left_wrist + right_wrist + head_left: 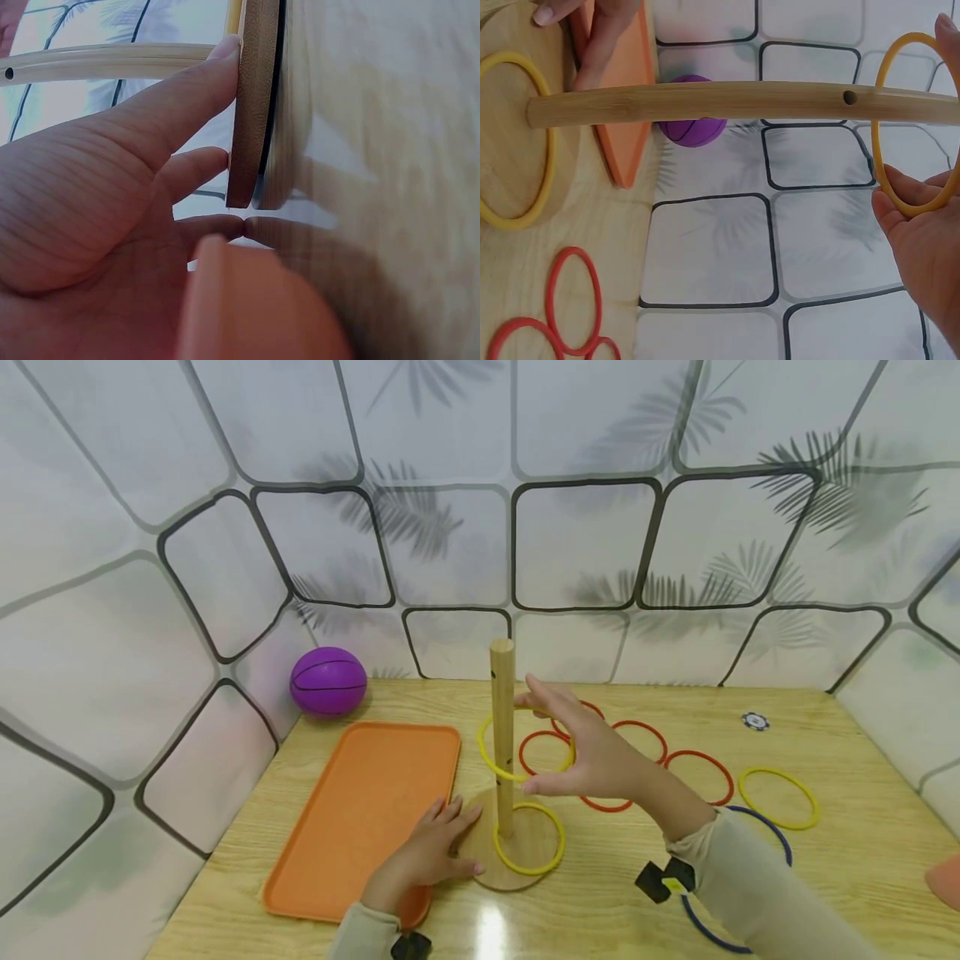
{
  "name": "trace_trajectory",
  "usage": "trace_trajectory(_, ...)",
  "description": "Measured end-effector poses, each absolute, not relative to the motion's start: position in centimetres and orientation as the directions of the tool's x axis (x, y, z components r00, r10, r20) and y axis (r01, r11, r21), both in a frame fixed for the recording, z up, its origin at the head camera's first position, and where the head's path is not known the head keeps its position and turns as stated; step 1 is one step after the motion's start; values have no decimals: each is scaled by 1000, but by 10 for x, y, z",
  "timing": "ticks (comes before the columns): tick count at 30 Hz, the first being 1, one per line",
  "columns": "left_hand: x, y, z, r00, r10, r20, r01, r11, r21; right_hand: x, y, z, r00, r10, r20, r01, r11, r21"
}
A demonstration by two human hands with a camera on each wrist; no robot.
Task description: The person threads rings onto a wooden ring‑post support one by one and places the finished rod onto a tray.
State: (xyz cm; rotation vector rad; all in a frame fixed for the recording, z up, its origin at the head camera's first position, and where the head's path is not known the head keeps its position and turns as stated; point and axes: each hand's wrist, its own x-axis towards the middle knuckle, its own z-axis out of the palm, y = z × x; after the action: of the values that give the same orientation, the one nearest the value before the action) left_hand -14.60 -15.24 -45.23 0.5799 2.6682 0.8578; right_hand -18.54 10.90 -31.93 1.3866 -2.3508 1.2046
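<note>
A wooden post (503, 718) stands upright on a round wooden base (480, 860). My right hand (592, 747) holds a yellow ring (487, 758) between thumb and fingers, around the post partway up. Lower down, a second yellow ring (561, 852) lies on the base and encircles the foot of the post. My left hand (427, 852) rests at the base's left side with spread fingers. In the left wrist view, its thumb (202, 82) touches the base's upper face and its other fingertips are by the rim.
An orange tray (367, 802) lies left of the base, partly under my left hand. Behind it sits a purple ball (328, 682). Several red rings (701, 753), another yellow ring (813, 810), a blue ring (780, 843) and a poker chip (755, 721) lie to the right.
</note>
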Motion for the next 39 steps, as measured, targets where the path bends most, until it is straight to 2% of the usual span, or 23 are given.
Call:
trace_trajectory(16,-146,-152,-454,-883,452,-129,297,749,592,-171,109,-386,-673,-615,411,-686,313,-657)
trace_trajectory(25,-147,-153,-457,-884,453,-116,308,751,584,-168,110,-422,-746,-594,300,-584,367,-725)
trace_trajectory(39,-146,-152,-456,-883,450,-131,299,756,583,-168,108,-457,-782,-586,211,-528,444,-724)
